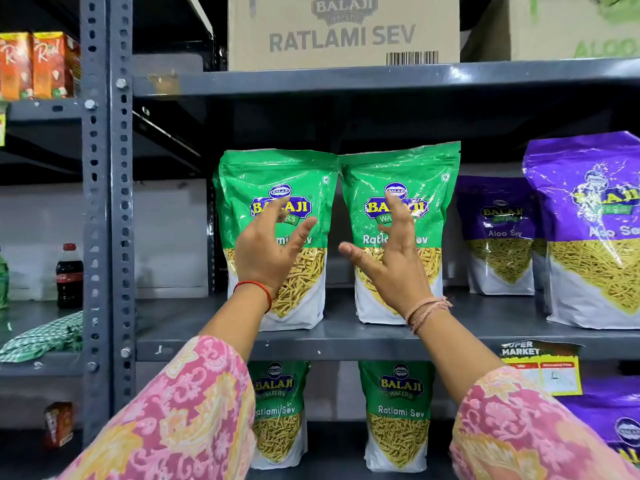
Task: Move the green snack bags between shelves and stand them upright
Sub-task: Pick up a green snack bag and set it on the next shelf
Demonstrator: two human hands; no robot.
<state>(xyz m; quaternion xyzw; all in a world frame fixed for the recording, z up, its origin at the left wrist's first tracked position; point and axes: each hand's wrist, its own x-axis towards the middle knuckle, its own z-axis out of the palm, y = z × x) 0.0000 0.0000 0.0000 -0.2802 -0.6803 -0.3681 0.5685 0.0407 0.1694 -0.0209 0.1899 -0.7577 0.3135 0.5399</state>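
**Two green bags upright on the middle shelf, both hands spread in front of them**

Head view: two green Ratlami Sev bags stand upright side by side on the grey middle shelf (346,336), the left green bag (277,174) and the right green bag (401,171) almost meeting at their top corners. The left hand (266,251) is raised in front of the left one with fingers spread, holding nothing; the right hand (391,258) is likewise spread before the right one. Whether any fingertip touches a bag is hard to tell from this angle. Two more green bags stand upright on the shelf below, the lower left bag (277,431) and the lower right bag (398,417). Purple Aloo Sev bags (498,233) stand to the right, and a cardboard carton (343,32) sits on the shelf above.
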